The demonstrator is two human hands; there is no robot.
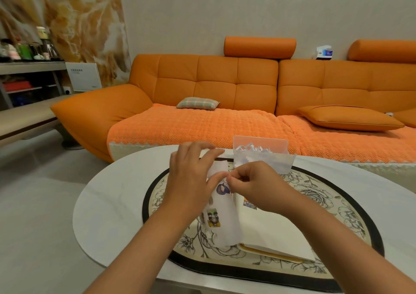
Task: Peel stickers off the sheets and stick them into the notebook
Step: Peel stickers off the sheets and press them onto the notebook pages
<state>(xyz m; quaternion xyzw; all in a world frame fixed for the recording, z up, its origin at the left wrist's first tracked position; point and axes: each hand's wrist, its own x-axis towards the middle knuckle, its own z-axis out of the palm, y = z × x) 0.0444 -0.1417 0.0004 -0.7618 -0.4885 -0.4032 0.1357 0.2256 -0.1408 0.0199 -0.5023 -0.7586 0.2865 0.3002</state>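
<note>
Two-handed hold on sticker sheet (225,224) above open notebook (270,230). Gripped at top by left hand (189,181). Pinched at edge by right hand (254,185), beside purple sticker (222,189).

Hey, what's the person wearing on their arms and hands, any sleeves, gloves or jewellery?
Nothing worn shows. The left hand and right hand are bare, with no gloves and no visible rings. No sleeve, watch or bracelet appears anywhere up to the bottom of the picture.

White sticker sheet (225,215) raised, curled, bearing few stickers; open cream notebook (270,233) flat beside it.
</note>
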